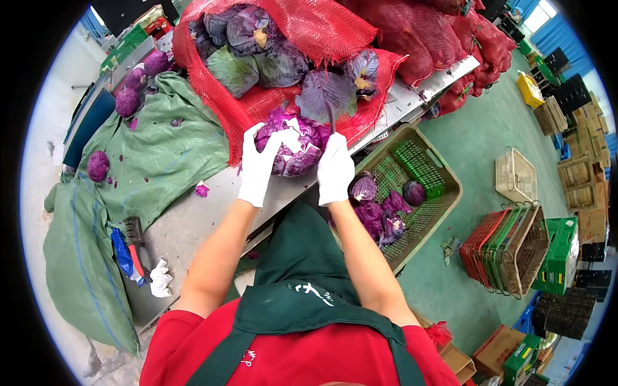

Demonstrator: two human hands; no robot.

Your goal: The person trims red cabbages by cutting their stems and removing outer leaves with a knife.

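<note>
Observation, head view: I have the purple cabbage (300,158) between two white-gloved hands, above the near edge of the metal table (199,222) and just in front of an open red mesh sack (309,29). Its upper face shows ruffled purple leaves around a pale, cut-looking patch. Left hand (259,168): thumb and fingers spread apart, thumb reaching over the face of the cabbage, fingers at its left side. Right hand (336,170): fingers curled closed at the cabbage's right side; a thin dark length rises from the top of the fist, overlapping a broad purple leaf (327,95) behind. I cannot tell whether that length is a tool or the leaf's stalk. Inside the sack lie darker whole cabbages (254,38) and a green outer leaf (233,72). Left side of the table: a green woven sack (164,138) draped flat, with a small purple head (98,166) on it and more heads near its far end. Nearer me, beside the fabric, are a dark-headed implement with a red handle (136,260), a blue item (122,256) next to it, and a crumpled white item (161,280). Right of the table, lower down: a green perforated crate (450,172) holding several purple heads (369,216). Further right, on the green floor: nested red, green and brown crates (505,248) and a pale basket (515,175) standing apart.
</note>
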